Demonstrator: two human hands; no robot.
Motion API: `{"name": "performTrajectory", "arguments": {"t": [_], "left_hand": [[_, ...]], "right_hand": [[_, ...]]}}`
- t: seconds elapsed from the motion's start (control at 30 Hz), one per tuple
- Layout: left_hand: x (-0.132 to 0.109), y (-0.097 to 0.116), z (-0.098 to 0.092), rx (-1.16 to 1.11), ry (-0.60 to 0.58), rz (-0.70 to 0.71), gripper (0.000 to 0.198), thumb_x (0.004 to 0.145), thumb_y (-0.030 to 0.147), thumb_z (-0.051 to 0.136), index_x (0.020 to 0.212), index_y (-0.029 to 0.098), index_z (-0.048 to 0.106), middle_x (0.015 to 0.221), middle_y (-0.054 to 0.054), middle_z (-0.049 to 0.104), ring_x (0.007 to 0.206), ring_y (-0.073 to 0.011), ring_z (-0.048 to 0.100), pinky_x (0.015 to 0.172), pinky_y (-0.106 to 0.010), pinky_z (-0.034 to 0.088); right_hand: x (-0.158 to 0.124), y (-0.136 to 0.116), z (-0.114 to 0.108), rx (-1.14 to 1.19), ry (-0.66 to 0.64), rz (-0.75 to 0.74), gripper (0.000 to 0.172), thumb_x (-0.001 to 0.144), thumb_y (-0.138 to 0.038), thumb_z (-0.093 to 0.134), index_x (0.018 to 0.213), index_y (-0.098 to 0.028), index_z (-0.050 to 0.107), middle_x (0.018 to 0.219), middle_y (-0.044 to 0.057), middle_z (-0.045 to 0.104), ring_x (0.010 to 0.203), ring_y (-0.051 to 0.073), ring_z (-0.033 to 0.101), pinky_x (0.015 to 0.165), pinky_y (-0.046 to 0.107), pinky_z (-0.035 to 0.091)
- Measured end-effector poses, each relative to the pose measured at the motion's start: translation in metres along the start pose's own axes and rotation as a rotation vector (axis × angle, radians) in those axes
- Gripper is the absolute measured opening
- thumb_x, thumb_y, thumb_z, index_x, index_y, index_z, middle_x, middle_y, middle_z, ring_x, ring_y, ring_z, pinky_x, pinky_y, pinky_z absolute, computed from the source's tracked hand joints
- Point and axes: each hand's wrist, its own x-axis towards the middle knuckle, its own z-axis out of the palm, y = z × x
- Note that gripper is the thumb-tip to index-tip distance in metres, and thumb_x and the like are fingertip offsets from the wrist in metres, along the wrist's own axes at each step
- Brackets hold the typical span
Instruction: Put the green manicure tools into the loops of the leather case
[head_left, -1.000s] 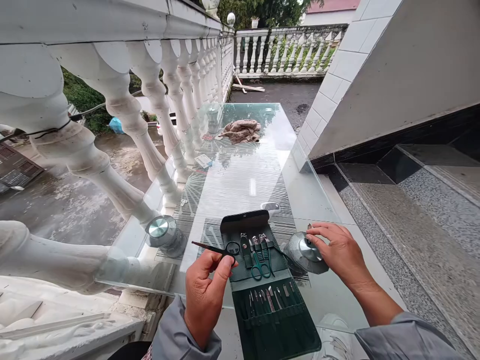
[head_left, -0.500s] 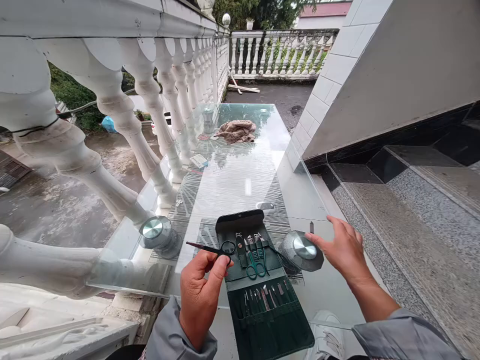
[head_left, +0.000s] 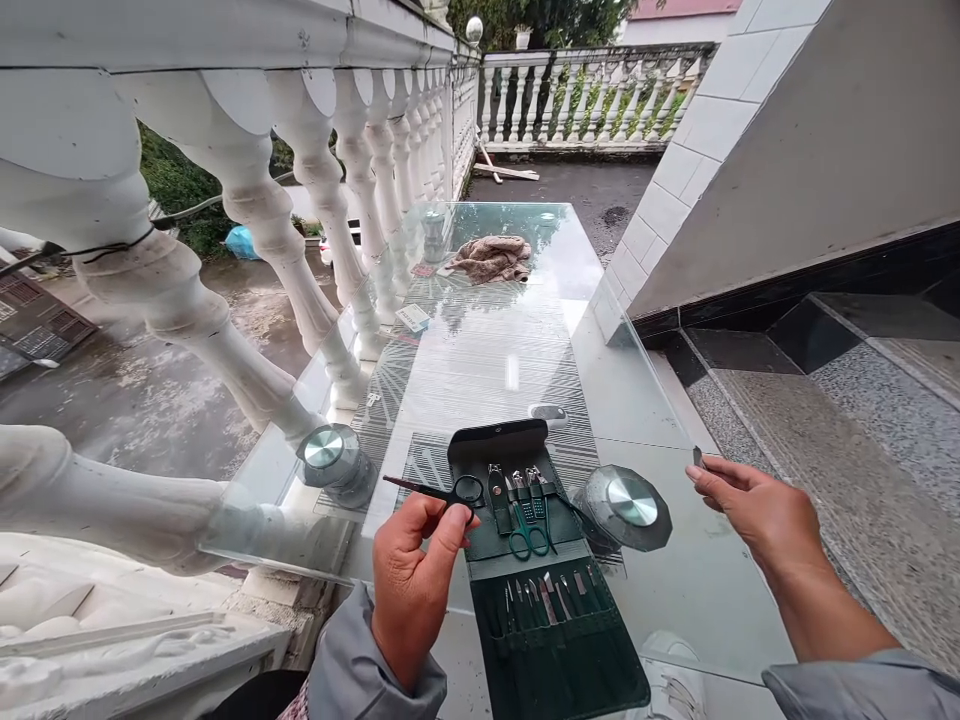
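Note:
My left hand [head_left: 416, 570] is closed on small black scissors [head_left: 439, 490], held by one ring with the blades pointing left, just left of an open dark green manicure case [head_left: 544, 580]. The case lies on the glass table [head_left: 487, 360] and holds several tools, among them green-handled scissors [head_left: 529, 535] and clippers. My right hand [head_left: 757, 505] hovers at the table's right edge, its fingers pinched on a tiny dark piece [head_left: 697, 457] that I cannot make out. A round metal table fitting [head_left: 628, 505] sits between that hand and the case.
A white balustrade [head_left: 300, 200] runs along the left of the table. A second round fitting [head_left: 330, 460] is at the near left corner. A crumpled beige cloth [head_left: 491, 258], a small card [head_left: 412, 318] and a small grey object [head_left: 547, 411] lie farther out. Tiled steps [head_left: 825, 400] rise on the right.
My right hand lifted off the round fitting and moved right, out to the table's edge, pinching a tiny dark piece. My left hand kept holding the scissors in about the same place.

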Motion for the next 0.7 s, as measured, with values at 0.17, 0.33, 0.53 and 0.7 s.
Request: {"name": "performTrajectory", "arguments": {"t": [0.17,0.33,0.53,0.7], "left_hand": [[0.000,0.001,-0.003,0.001,0.009,0.006,0.022,0.084,0.030,0.056,0.068,0.016,0.060,0.067,-0.001,0.067,0.059,-0.0120,0.061,0.057,-0.021,0.049],[0.000,0.002,-0.005,0.004,0.006,0.021,0.020,0.084,0.029,0.055,0.070,0.016,0.061,0.066,0.000,0.067,0.059,-0.0114,0.060,0.058,-0.020,0.048],[0.000,0.001,-0.005,-0.007,0.002,0.005,0.021,0.085,0.029,0.054,0.070,0.016,0.060,0.068,-0.001,0.066,0.060,-0.0120,0.060,0.059,-0.022,0.048],[-0.002,0.002,-0.003,-0.007,-0.005,-0.005,0.023,0.086,0.032,0.053,0.071,0.016,0.060,0.069,-0.002,0.066,0.061,-0.0129,0.059,0.059,-0.023,0.047]], "right_hand": [[-0.006,-0.014,-0.006,0.089,0.008,0.167,0.031,0.057,-0.045,0.068,0.073,-0.018,0.067,0.067,0.006,0.068,0.062,0.024,0.064,0.061,0.038,0.049],[-0.003,-0.020,-0.015,-0.308,0.026,0.093,0.020,0.066,-0.042,0.062,0.069,-0.022,0.066,0.059,0.004,0.065,0.055,0.021,0.057,0.061,0.038,0.042],[-0.020,-0.044,-0.017,0.020,0.106,0.082,0.028,0.069,-0.041,0.061,0.085,-0.017,0.064,0.068,0.008,0.063,0.054,0.017,0.058,0.058,0.035,0.046],[-0.080,-0.080,0.003,0.106,-0.079,-0.275,0.031,0.072,-0.044,0.060,0.089,-0.019,0.067,0.067,0.002,0.064,0.056,0.017,0.062,0.058,0.032,0.051]]}}
